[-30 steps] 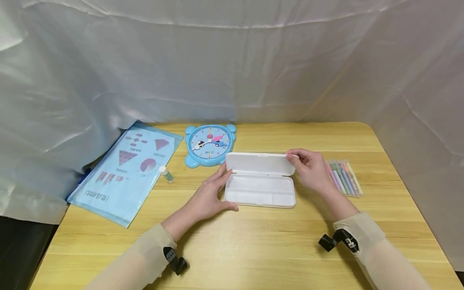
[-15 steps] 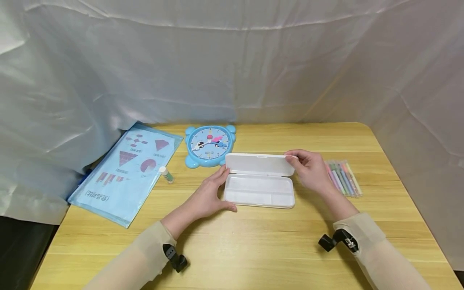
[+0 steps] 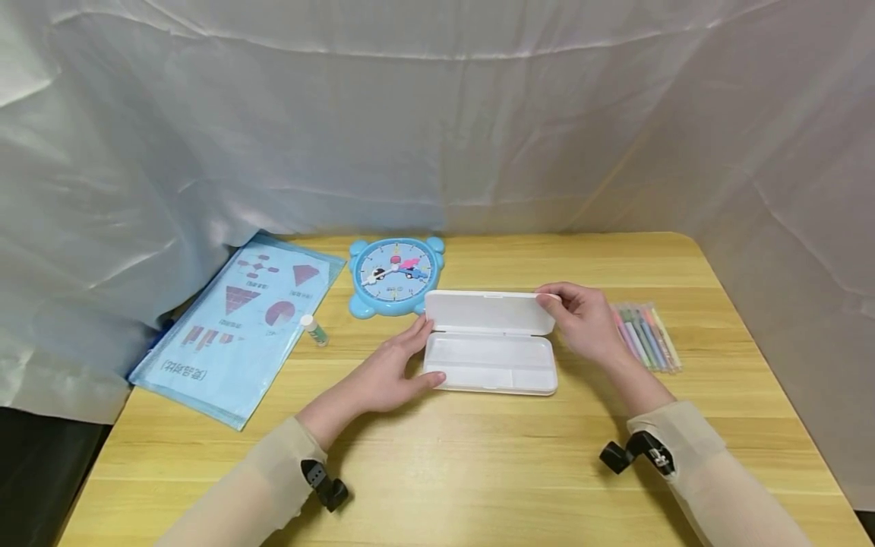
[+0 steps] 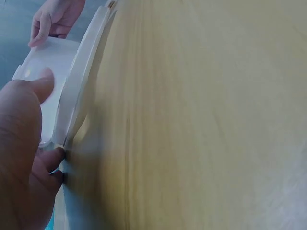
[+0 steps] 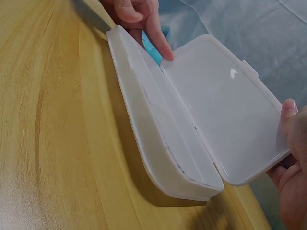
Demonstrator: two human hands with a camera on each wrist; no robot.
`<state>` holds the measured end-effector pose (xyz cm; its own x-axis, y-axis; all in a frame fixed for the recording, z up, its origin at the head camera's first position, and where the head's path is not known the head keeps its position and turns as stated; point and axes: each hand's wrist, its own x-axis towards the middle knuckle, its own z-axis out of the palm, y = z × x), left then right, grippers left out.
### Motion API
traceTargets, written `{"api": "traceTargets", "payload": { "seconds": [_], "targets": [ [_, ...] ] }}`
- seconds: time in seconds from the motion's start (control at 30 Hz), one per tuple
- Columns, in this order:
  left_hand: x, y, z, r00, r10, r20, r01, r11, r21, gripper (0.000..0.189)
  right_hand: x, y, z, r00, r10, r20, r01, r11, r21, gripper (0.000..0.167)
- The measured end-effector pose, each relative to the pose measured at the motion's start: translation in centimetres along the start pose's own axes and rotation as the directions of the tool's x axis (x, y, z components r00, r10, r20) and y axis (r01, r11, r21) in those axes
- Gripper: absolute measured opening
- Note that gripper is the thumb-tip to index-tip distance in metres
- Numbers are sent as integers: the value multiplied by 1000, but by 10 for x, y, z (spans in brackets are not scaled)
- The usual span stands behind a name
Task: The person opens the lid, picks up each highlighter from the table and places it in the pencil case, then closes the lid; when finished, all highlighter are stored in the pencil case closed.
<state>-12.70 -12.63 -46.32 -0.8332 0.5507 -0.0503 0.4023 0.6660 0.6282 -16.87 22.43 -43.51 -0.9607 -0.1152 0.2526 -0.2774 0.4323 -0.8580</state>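
Note:
A white pencil case lies on the table with its hinged lid raised. Inside, low dividers separate bare compartments. My left hand spans the case's left end, thumb over the front corner and fingers by the hinge side. In the right wrist view, its extended index finger reaches the lid's corner. With thumb and fingers, my right hand pinches the lid's right end. Seen from the left wrist, the left thumb overlaps the case.
Behind the case is a blue toy clock. A glue stick stands left, beside a blue printed folder. Right of my right hand lies a pack of coloured pens. A grey curtain borders the wooden table.
My left thumb has shifted up from the table in front of the case onto its front left corner. The right hand keeps the lid raised, nearly unmoved.

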Motion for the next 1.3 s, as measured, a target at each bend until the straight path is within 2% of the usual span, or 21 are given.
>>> {"api": "traceTargets", "payload": {
  "seconds": [0.33, 0.6, 0.73, 1.0, 1.3],
  "targets": [
    [1, 0, -1, 999, 0, 39, -4, 996, 88, 105, 0, 1, 0, 1000, 2, 8, -2, 1000, 16, 16],
    [1, -3, -1, 999, -2, 44, -2, 997, 81, 97, 0, 0, -1, 1000, 12, 18, -13, 1000, 22, 17],
    [1, -3, -2, 999, 2, 39, -4, 998, 64, 95, 1, -1, -1, 1000, 14, 21, -14, 1000, 28, 17],
    [2, -3, -1, 1000, 18, 3, -19, 995, 102, 99, 3, -4, -3, 999, 30, 43, -31, 999, 13, 20],
    [4, 0, 1, 999, 15, -42, -8, 987, 163, 99, 2, -5, -23, 999, -24, 39, 21, 996, 83, 23]
  ]
}}
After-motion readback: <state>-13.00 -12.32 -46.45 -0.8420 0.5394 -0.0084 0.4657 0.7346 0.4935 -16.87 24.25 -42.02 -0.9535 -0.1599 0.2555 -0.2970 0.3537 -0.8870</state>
